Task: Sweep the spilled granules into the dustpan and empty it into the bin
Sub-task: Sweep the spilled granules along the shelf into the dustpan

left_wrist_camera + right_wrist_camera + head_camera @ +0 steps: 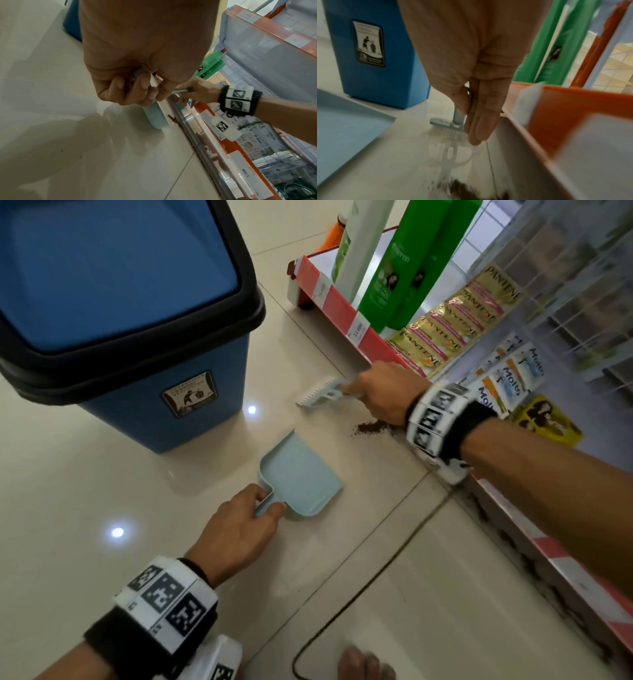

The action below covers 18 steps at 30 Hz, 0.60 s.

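Blue plastic swing-lid bin (164, 392): standing on the cream tiled floor (68, 491), far left. Pale blue plastic dustpan (301, 474): flat on the tiles, my left hand (236, 529) curled round its handle. Small pale blue hand brush (322, 392): bristles toward the bin, handle pinched in my right hand (383, 395). Dark brown spilled granules (371, 428): heaped beside the red-edged shelf base (342, 302), just under my right hand, apart from the dustpan.
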{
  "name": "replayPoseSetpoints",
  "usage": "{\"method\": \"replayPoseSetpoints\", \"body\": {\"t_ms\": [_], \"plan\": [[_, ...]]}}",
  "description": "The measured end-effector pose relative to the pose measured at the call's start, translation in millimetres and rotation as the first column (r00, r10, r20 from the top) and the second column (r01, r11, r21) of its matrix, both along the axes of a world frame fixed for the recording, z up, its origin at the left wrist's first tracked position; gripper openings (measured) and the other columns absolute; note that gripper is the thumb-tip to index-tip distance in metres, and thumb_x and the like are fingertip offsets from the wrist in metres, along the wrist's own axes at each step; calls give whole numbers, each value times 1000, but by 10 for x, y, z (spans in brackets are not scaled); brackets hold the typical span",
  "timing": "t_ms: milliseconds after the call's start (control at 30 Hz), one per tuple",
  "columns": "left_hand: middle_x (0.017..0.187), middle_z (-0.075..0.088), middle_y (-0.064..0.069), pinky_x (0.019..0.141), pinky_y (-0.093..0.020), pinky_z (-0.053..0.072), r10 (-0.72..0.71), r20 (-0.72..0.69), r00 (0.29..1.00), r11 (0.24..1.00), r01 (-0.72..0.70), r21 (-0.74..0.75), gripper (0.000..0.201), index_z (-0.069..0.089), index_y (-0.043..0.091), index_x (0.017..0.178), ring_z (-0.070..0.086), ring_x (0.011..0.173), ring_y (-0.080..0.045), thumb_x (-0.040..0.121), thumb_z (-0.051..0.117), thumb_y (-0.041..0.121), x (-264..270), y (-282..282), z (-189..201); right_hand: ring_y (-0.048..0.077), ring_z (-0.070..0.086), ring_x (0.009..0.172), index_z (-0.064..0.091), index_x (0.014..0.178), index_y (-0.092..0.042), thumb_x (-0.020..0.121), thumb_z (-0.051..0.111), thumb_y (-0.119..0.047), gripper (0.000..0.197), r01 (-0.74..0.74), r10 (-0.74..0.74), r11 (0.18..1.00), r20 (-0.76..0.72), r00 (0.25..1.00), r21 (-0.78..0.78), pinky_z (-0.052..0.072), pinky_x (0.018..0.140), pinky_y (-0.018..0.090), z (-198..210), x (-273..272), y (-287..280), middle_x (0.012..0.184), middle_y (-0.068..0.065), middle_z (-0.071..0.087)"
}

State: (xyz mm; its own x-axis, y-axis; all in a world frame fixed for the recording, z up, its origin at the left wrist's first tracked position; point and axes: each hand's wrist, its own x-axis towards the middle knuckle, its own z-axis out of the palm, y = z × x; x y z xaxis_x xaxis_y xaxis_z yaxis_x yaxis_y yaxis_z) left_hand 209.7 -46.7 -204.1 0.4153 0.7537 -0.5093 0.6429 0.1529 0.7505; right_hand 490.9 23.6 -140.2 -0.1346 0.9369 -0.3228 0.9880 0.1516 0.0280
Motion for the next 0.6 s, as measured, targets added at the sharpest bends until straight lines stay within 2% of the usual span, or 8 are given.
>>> {"method": "replayPoseSetpoints", "body": {"t_ms": [100,133,233,300,400,467,533,600], "plan": [[78,63,2,60,-30,40,-19,3,1000,1000,19,7,25,57,19,93,57,69,-14,95,51,43,10,-1,-11,18,59,71,64,128,-21,101,47,-21,32,16,-15,995,20,1000,-100,46,64,12,111,314,-512,89,4,64],[78,63,2,60,-29,40,-25,3,1000,1000,25,9,26,57,18,93,56,68,-14,95,51,43,13,-2,-20,17,60,72,63,130,-22,101,46,-20,33,38,-31,990,48,998,-138,45,62,12,150,400,-698,93,5,64],[78,62,3,60,-28,40,-47,-5,999,999,47,11,24,56,20,94,56,68,-13,96,51,43,35,-9,-35,20,67,92,55,138,-29,101,47,-19,39,98,-76,974,112,991,-206,59,81,28,271,546,-1121,118,9,66],[77,61,5,59,-27,40,-68,-9,998,998,68,8,23,56,22,94,56,68,-11,96,50,44,66,-19,-30,17,68,89,52,139,-32,101,47,-17,41,108,-98,980,68,993,-166,59,80,29,346,563,-1207,115,7,68],[76,60,6,58,-26,39,-98,-8,995,995,98,10,22,56,22,96,55,67,-10,96,50,43,128,-32,-11,13,57,73,56,137,-30,100,51,-15,40,65,-65,998,-27,997,-13,50,68,25,359,515,-1088,92,-1,62],[77,60,5,59,-27,39,-123,-6,992,992,123,13,23,56,21,99,54,68,-10,96,50,43,190,-40,0,17,57,70,58,134,-29,100,49,-13,38,47,-45,996,-30,999,81,48,64,28,279,434,-890,86,0,61],[78,59,4,60,-28,40,-151,-4,989,988,151,16,24,56,19,101,54,69,-12,97,50,42,252,-42,16,25,66,82,55,137,-27,100,47,-10,42,51,-52,993,10,999,109,54,71,35,148,325,-689,94,8,68],[80,61,1,62,-29,42,-171,-2,985,985,171,9,25,56,18,102,56,70,-15,98,49,42,302,-36,27,27,69,90,51,141,-28,100,47,-9,45,34,-38,997,50,998,72,56,78,34,35,262,-603,101,11,69]]}}
